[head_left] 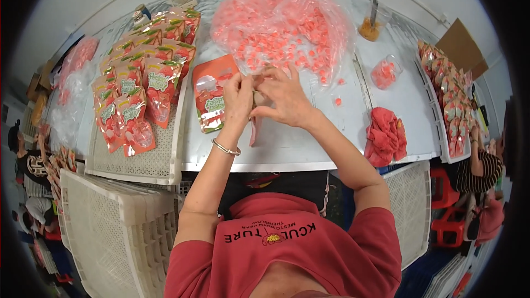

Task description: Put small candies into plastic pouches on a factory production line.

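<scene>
My left hand (237, 98), a metal bangle on its wrist, is closed on the upper part of a pouch (254, 132) seen almost edge-on, its pink side hanging below the fingers. Curled around the same pouch from the other side is my right hand (285, 98), its thumb across the front and fingers at the top edge. What lies inside the pouch is hidden. Flat on the table beside my left hand rests a red printed pouch (208, 80). Just beyond my fingers spreads a large clear plastic bag (276, 22) of small pink-red candy-like pieces.
Filled pouches (132, 85) stand in rows on a white plastic crate (160, 154) at left. On the right are a clear jar (386, 72) of pink pieces, a cup (371, 27), a red cloth (385, 135) and another crate of pouches (455, 110). Other people work at both sides.
</scene>
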